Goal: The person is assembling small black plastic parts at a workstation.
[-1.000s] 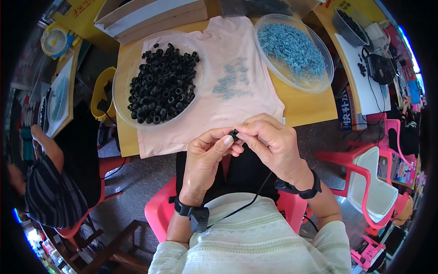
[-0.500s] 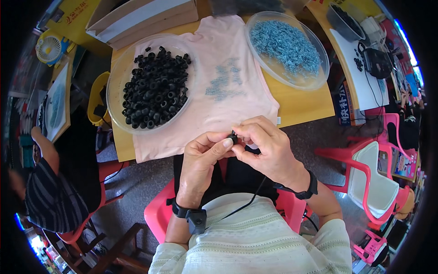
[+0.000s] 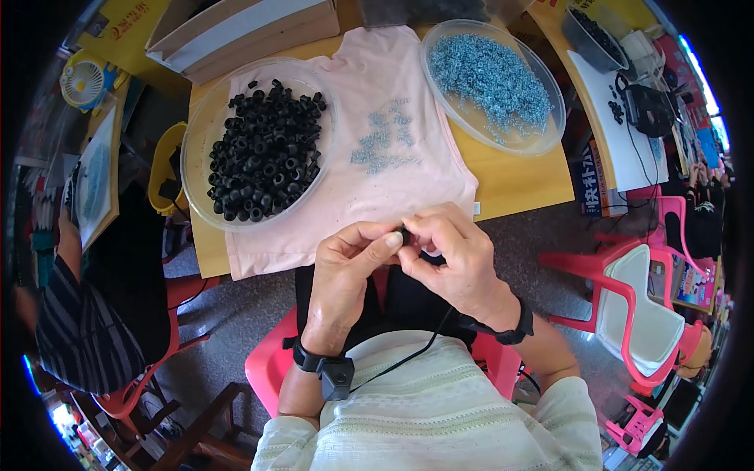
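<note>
Between the fingertips of both hands is a small black ring-like part (image 3: 404,235), mostly covered by the fingers. My left hand (image 3: 351,259) pinches it from the left, thumb on the near side. My right hand (image 3: 452,250) presses thumb and forefinger against its right side. Both hands hover just off the table's near edge, above my lap. Beyond them, a pale pink cloth garment (image 3: 314,228) covers the table, with small blue-grey pieces (image 3: 386,137) scattered on it. A round clear tray (image 3: 188,184) on the left holds many similar black parts (image 3: 267,149).
A clear tray (image 3: 556,129) of light-blue small pieces (image 3: 491,78) stands at the right of the yellow table (image 3: 518,184). An open cardboard box (image 3: 251,35) is at the back left. A person in a striped sleeve (image 3: 86,337) sits left. Pink chairs (image 3: 620,290) stand right.
Both hands stay together on the small black part, with slight finger shifts; less of it shows now. The whole view has drifted a little. The person at left has moved an arm.
</note>
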`<action>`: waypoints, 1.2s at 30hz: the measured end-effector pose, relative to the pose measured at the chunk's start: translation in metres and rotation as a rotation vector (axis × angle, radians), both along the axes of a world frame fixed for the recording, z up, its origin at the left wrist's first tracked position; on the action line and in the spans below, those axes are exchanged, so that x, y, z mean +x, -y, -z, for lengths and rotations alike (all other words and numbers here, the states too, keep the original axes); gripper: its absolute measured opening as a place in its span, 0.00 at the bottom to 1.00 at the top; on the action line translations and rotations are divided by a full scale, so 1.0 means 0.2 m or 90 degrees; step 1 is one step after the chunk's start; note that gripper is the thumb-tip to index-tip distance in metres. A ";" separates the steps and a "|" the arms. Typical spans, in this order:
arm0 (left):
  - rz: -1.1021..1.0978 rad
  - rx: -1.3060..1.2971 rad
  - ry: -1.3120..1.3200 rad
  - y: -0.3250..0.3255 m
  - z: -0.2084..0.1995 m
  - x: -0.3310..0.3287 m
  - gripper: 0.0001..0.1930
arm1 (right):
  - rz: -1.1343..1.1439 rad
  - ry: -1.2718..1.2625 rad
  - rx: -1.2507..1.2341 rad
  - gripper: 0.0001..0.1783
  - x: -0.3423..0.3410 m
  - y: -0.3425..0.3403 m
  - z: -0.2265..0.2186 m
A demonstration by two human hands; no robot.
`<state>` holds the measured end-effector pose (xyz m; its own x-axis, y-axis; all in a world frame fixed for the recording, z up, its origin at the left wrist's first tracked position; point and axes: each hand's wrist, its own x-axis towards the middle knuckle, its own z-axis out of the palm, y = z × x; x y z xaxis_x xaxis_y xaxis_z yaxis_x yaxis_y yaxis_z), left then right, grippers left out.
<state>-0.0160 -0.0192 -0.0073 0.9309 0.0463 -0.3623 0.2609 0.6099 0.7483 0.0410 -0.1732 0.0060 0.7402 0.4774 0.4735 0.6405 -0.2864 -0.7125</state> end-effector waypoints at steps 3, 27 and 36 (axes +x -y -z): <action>-0.034 -0.065 0.013 0.01 -0.03 0.00 0.12 | 0.014 -0.006 0.043 0.19 0.03 -0.02 -0.02; -0.005 -0.016 0.049 0.00 -0.03 -0.04 0.14 | -0.125 -0.453 0.196 0.06 0.06 0.07 -0.07; -0.004 -0.036 0.038 -0.01 -0.02 -0.04 0.14 | -0.114 -0.522 0.231 0.08 0.06 0.07 -0.07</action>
